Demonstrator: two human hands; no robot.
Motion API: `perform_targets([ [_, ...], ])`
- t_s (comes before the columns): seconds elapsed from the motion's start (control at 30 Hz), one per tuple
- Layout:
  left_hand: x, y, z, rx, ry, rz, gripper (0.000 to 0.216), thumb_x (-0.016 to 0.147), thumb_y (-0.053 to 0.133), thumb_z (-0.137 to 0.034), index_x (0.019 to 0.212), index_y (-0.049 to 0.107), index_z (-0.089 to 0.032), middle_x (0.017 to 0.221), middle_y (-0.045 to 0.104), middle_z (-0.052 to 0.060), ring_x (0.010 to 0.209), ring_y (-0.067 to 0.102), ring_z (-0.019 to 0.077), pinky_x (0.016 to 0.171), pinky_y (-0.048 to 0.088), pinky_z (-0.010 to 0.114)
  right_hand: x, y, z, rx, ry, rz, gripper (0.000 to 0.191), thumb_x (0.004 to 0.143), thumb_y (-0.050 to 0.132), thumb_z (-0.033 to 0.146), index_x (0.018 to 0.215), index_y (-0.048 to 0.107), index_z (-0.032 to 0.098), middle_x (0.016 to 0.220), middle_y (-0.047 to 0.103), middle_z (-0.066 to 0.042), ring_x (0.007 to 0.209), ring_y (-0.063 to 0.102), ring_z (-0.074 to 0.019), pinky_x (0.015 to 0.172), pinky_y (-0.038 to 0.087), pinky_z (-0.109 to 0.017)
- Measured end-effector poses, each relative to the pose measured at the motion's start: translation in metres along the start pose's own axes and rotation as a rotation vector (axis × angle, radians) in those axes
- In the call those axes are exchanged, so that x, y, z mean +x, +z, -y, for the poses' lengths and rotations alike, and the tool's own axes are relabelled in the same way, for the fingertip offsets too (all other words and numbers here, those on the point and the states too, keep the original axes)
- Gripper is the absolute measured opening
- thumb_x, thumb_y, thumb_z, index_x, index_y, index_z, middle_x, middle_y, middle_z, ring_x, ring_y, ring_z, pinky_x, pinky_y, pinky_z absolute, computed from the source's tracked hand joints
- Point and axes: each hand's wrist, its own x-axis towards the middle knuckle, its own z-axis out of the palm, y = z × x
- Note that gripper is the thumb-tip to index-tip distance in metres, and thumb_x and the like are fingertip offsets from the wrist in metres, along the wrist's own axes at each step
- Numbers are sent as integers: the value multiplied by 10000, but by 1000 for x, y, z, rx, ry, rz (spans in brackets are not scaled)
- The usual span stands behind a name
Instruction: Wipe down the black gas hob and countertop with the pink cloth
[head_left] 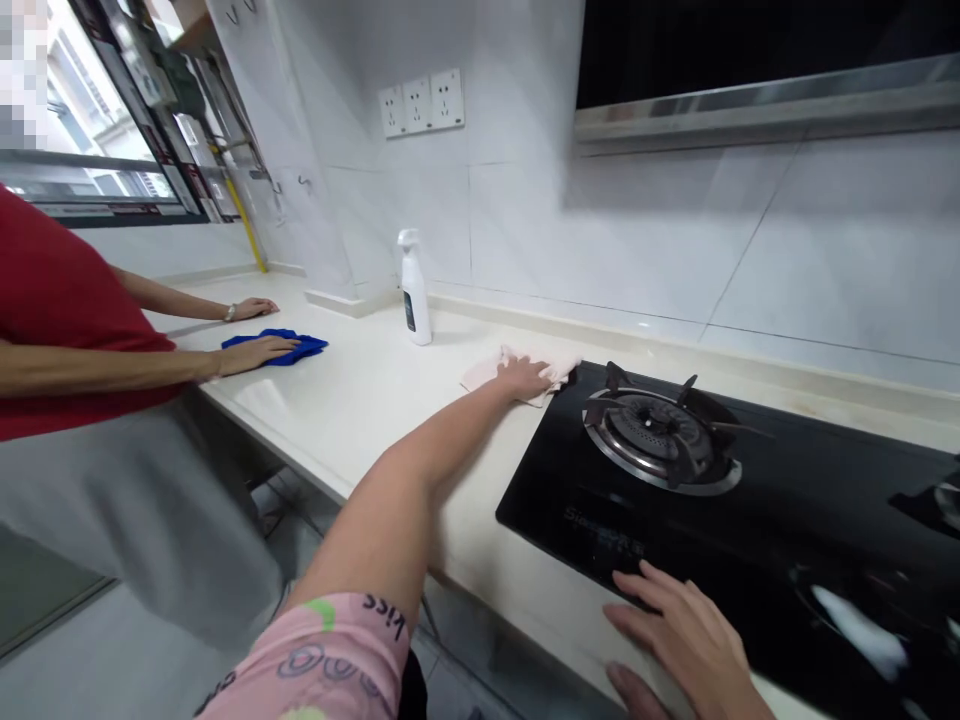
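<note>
At the far end of my outstretched arm, my left hand (523, 378) presses a pale pink cloth (484, 372) onto the countertop. Its fingers bend over the cloth, which bunches up around them and touches the back left corner of the black gas stove (540, 465). Over the stove's front edge is my right hand (686, 640), holding nothing, with its fingers apart. A burner with a dark pot support (652, 430) lies between and beyond my two hands. The white spray bottle (416, 295) stands upright near the wall, left of the cloth.
A person in a red top (67, 310) stands at the left, one hand on a blue cloth (304, 347) and the other flat on the white countertop (352, 390). Wall sockets (422, 103) sit above the bottle. A dark range hood (765, 60) overhangs the stove.
</note>
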Motion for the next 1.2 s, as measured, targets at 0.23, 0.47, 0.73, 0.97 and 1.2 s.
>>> perform_targets([
  [0.23,-119,-10,23,3,128,22,635,972,455,-579,1533,526,-291,1626,506,78,1487,455,314,1205,386,454,12,-15,25,119,185,8,342,1045,543,519,1234,759,332,1405,690,-74,1368,602,-342,1128,496,-596],
  [0.47,-241,-17,53,-101,177,73,554,911,538,-641,1338,709,-332,1359,706,44,1363,565,352,1149,389,441,14,-14,14,171,197,87,377,1033,548,562,1248,761,337,1422,680,-73,1370,591,-334,1151,470,-592],
  [0.73,-304,-28,71,-149,-7,2,317,924,570,-548,870,692,-261,1108,766,1,1155,685,269,1045,455,385,15,-17,18,153,181,52,340,1035,560,540,1236,755,348,1418,686,-49,1367,604,-321,1141,491,-580],
  [0.97,-317,3,63,-16,-264,-66,623,959,478,-533,1549,469,-337,1740,343,84,1614,253,405,1236,308,615,9,-12,20,137,139,5,317,1036,576,517,1255,741,358,1431,678,-40,1371,605,-337,1137,488,-625],
  [1.2,-269,-10,88,3,-350,40,872,925,329,-824,1681,281,-392,1802,140,80,1647,100,442,1260,179,699,3,-14,22,52,50,-18,323,1042,573,465,1295,729,337,1457,667,-55,1406,584,-333,1157,487,-585],
])
